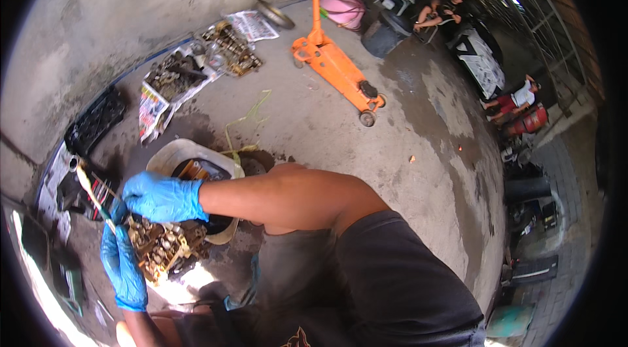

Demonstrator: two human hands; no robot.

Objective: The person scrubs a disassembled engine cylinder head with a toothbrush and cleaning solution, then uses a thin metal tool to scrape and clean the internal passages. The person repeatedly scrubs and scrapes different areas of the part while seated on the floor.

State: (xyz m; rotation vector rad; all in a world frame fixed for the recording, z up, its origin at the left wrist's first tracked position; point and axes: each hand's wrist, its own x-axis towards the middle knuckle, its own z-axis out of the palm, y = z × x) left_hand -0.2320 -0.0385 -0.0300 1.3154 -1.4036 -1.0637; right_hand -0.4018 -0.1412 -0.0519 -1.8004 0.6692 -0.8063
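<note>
My left hand (123, 268), in a blue glove, is closed around the lower end of a slim stick-like tool with a pale upper part and a greenish lower part (93, 194). It looks like a brush, but its exact kind is unclear. Close above, my right hand (160, 198), also blue-gloved, has its fingers bent together near a thin rod (106, 187); what they pinch is too small to make out. Below both hands lies a brassy, oily engine part (169, 249) with many small metal pieces. A pale basin (183, 149) holding dark liquid and parts stands behind my right wrist, partly hidden by it.
Along the wall, oily metal parts (173, 75) lie on newspaper (152, 108), beside a black tray-like cover (97, 121). An orange floor jack (337, 73) stands ahead. A dark bucket (387, 34), a pink bag-like object (343, 9) and several people are farther off.
</note>
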